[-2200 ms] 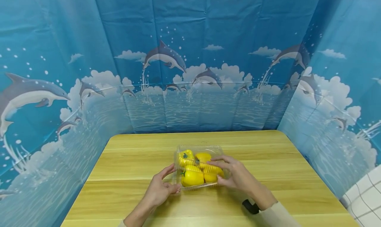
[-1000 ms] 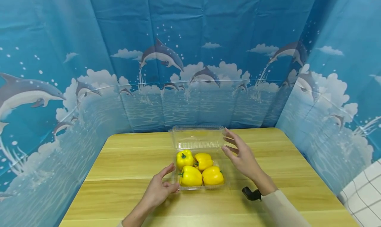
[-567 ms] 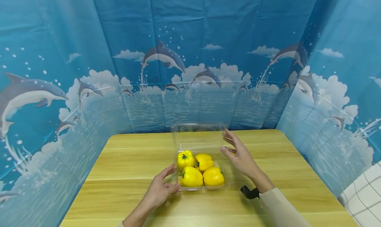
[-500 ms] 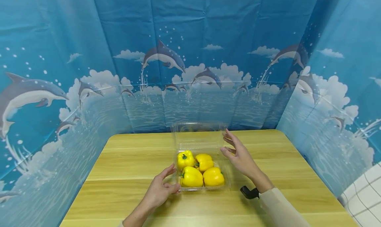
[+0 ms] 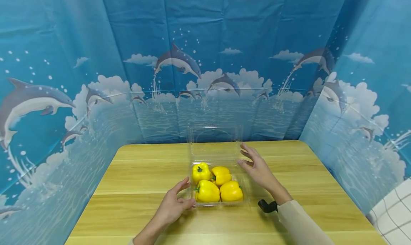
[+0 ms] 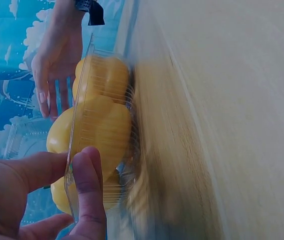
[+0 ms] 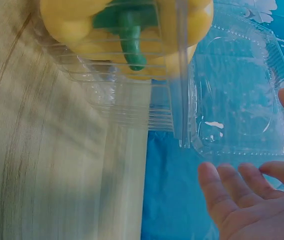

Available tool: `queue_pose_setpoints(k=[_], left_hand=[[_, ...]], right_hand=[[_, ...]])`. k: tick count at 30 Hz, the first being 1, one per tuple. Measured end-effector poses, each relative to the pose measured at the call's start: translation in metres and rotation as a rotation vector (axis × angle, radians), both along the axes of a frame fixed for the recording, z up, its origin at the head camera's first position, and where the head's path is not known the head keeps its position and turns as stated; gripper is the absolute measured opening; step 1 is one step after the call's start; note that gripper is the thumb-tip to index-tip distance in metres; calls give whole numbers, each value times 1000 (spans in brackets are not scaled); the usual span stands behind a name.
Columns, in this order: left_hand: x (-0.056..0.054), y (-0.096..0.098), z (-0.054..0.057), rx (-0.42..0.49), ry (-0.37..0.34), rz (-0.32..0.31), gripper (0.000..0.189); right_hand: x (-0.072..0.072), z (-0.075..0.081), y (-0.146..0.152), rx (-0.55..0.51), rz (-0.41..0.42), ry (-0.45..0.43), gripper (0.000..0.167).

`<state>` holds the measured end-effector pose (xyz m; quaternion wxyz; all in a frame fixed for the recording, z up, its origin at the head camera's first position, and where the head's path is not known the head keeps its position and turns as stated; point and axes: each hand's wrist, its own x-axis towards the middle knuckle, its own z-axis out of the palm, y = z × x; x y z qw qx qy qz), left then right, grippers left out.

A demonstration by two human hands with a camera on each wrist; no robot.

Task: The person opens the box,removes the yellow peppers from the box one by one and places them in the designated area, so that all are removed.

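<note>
A clear plastic clamshell container [image 5: 218,204] sits on the table with several yellow bell peppers [image 5: 208,192] in its base. Its lid [image 5: 214,145] stands raised at the back. My left hand [image 5: 171,205] pinches the rim at the front left corner; the left wrist view shows the thumb [image 6: 88,182] on one side of that rim and a finger on the other. My right hand [image 5: 259,170] is beside the lid's right edge, fingers loosely spread and holding nothing. In the right wrist view a pepper's green stem [image 7: 131,45] shows through the clear wall.
The wood-grain table [image 5: 135,177] extends around the container on all sides. Behind it hangs a blue curtain [image 5: 205,109] printed with dolphins. A black strap [image 5: 268,206] is on the right wrist. White tiles with a dark grid [image 5: 395,209] show at the lower right.
The lid was down over the peppers, then swung up and back; it now stands more upright. My right hand moved from the lid's front to its right side. My left hand stayed put.
</note>
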<state>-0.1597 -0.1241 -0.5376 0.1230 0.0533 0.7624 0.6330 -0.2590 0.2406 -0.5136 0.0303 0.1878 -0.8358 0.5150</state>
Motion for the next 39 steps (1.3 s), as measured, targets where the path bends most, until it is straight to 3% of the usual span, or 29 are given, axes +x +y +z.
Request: queue_pose_setpoints(k=[22, 29, 39], left_hand=[[2, -1, 0, -10, 4, -15, 93], [3, -1, -3, 3, 18, -17, 94], [3, -1, -3, 1, 27, -22, 93]], right_hand=[[-11, -5, 5, -8, 1, 0, 66], [-19, -13, 4, 33, -5, -53, 65], [-25, -23, 8, 5, -10, -180, 67]])
